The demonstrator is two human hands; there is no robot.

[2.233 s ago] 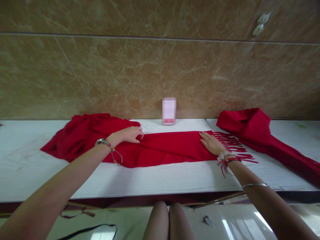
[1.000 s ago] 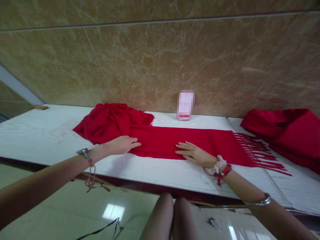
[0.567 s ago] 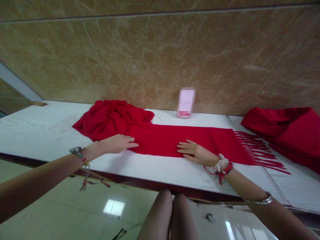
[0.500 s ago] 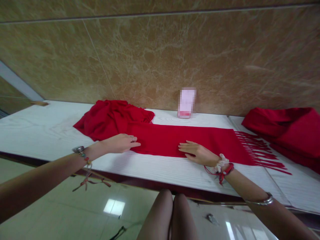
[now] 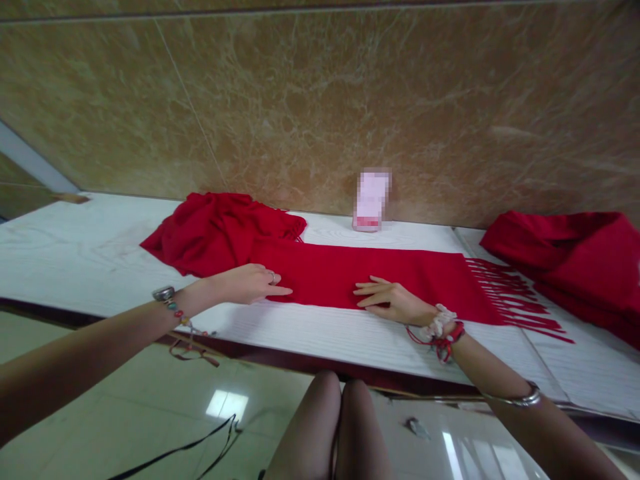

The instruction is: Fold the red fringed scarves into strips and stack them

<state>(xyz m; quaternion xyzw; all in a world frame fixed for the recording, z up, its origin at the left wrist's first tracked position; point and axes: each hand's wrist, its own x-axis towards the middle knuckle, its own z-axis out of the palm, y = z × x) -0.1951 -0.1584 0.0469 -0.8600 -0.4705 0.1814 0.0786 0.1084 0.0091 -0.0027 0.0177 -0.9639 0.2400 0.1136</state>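
A red fringed scarf (image 5: pixel 325 270) lies along the white table, its right part flat and its left part bunched in a loose heap. My left hand (image 5: pixel 253 283) is on the near edge of the scarf, beside the heap, index finger stretched to the right. Farther right, my right hand (image 5: pixel 393 300) rests on the flat stretch with its fingers spread and pointing left. Neither hand grips the cloth. The tassels fan out at the scarf's right end, past my right hand.
Another red cloth (image 5: pixel 570 267) lies heaped at the right end of the white table (image 5: pixel 310 333). A phone-like object (image 5: pixel 371 201), blurred out, leans on the marble-patterned wall (image 5: pixel 320 100) behind. My knees are under the front edge. A dark cord (image 5: pixel 200 443) hangs low at left.
My left hand has slid slightly to the right along the scarf. My right hand stays in nearly the same place, and the camera view has shifted a little.
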